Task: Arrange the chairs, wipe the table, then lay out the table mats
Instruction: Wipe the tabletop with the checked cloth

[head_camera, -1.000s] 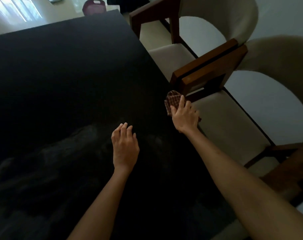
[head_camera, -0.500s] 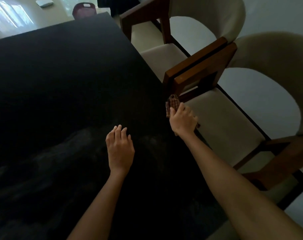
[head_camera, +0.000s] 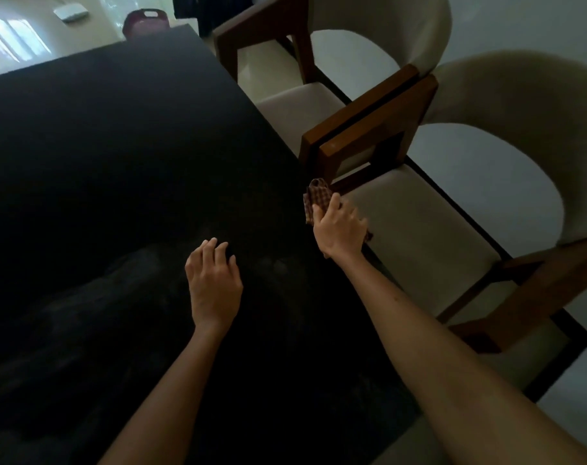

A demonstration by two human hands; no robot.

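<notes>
A black table (head_camera: 117, 169) fills the left and middle of the head view. My right hand (head_camera: 340, 228) holds a brown checked cloth (head_camera: 317, 198) at the table's right edge, fingers curled over it. My left hand (head_camera: 213, 283) hovers or rests flat over the tabletop, fingers loosely bent, holding nothing. Two cream-upholstered wooden chairs stand along the right side: the near chair (head_camera: 446, 250) right beside my right hand, the far chair (head_camera: 322, 92) behind it. No table mats are in view.
A dark red container (head_camera: 146, 23) stands on the floor beyond the table's far end, with a white flat object (head_camera: 70, 11) left of it. Pale floor tiles (head_camera: 486, 169) show between the chair frames at the right.
My right hand with the cloth has slid a little toward me along the table's right edge. My left hand has drifted slightly lower. The view has shifted a bit.
</notes>
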